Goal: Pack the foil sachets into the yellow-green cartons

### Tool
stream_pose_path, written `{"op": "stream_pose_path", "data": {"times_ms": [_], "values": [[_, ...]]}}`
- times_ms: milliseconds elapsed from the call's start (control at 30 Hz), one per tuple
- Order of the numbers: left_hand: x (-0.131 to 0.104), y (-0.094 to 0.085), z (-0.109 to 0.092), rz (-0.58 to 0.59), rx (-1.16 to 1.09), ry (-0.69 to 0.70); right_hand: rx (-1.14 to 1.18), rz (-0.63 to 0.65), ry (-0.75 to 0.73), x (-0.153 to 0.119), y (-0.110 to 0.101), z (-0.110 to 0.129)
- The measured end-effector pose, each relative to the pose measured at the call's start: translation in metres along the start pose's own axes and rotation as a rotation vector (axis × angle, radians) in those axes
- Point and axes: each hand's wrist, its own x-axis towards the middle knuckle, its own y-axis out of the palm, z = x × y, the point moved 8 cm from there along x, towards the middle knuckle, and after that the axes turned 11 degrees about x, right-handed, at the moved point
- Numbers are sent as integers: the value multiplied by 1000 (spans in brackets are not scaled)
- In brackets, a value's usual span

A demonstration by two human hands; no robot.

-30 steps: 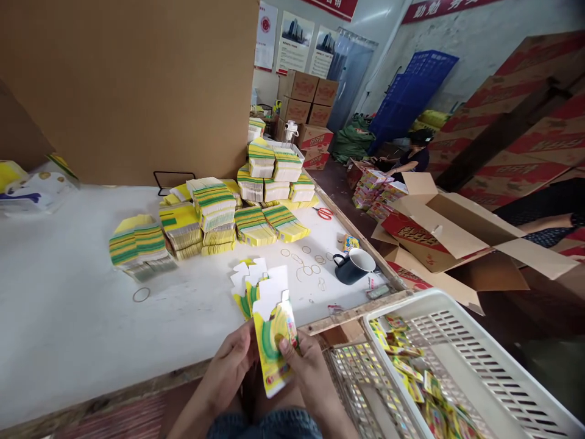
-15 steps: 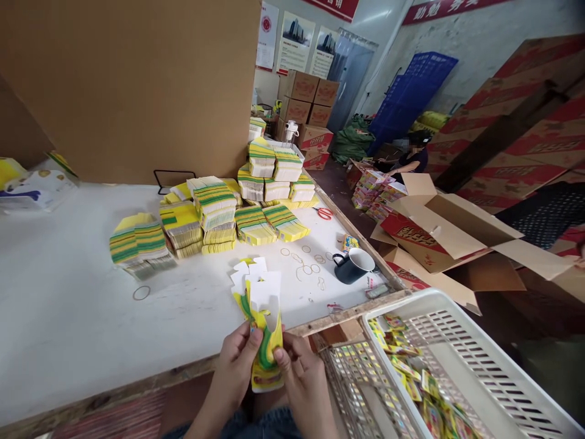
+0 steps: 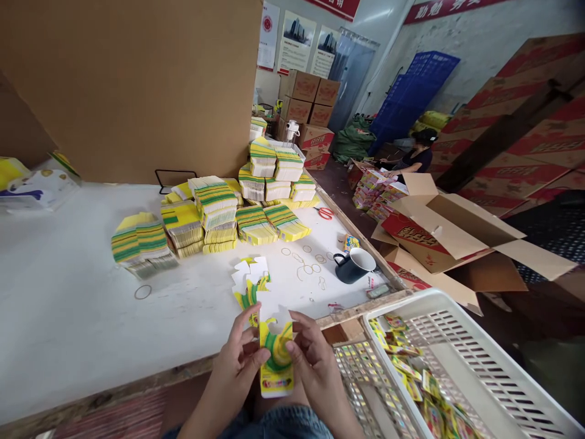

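A small yellow and green carton (image 3: 276, 360) stands upright between my hands at the table's front edge, its white end flaps raised. My left hand (image 3: 242, 360) grips its left edge, with the thumb on the front. On the opposite edge, my right hand (image 3: 315, 360) holds it the same way. Just beyond lie a few flat carton blanks (image 3: 249, 280) on the white table. Farther back, stacks of carton blanks (image 3: 214, 201) stand in bundles, with another bundle (image 3: 141, 241) to the left.
Right of the blanks are loose rubber bands (image 3: 313, 268), a dark mug (image 3: 354, 266) and red-handled scissors (image 3: 326, 213). A white plastic basket (image 3: 484, 341) with small yellow packets stands at the lower right. Behind it is an open cardboard box (image 3: 439, 225). Another person (image 3: 418, 155) sits farther back.
The carton in my hands has turned its printed front toward me and now looks squared and upright. My hands have moved slightly apart, to its two side edges.
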Motion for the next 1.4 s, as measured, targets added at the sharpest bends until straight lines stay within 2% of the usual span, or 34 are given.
{"op": "stream_pose_path", "data": {"times_ms": [133,233,367,467,567,667,767,900,1000,1100,1200,1267,1300,1367,1400], "values": [[-5,6,-6,159,-28,12,62,180,72,4,4,5],[-8,13,-7,235,-124,4,-12,238,80,5,4,7],[-6,17,-2,243,-223,-43,54,149,45,6,-1,6],[-2,16,0,251,-144,-36,95,93,41,6,-5,2],[3,8,1,174,-11,-2,-10,109,-9,7,-9,6],[4,6,2,124,104,18,-90,179,108,6,-5,-1],[2,12,3,158,126,30,-246,181,202,6,-2,-9],[3,12,1,154,83,39,-429,93,134,8,0,-7],[6,12,1,160,-23,0,-421,87,104,8,2,-9],[7,17,2,163,-74,-39,-398,80,12,6,1,-5],[8,25,2,152,-20,-31,-388,29,-79,3,-14,7],[13,23,0,107,102,17,-465,-67,-174,-1,-39,29],[16,19,-2,61,204,54,-556,-153,-249,-4,-56,46],[24,3,-4,-66,473,136,-827,-468,-431,-16,-94,85],[28,-5,-4,-128,623,163,-951,-597,-455,-21,-109,98]]}}
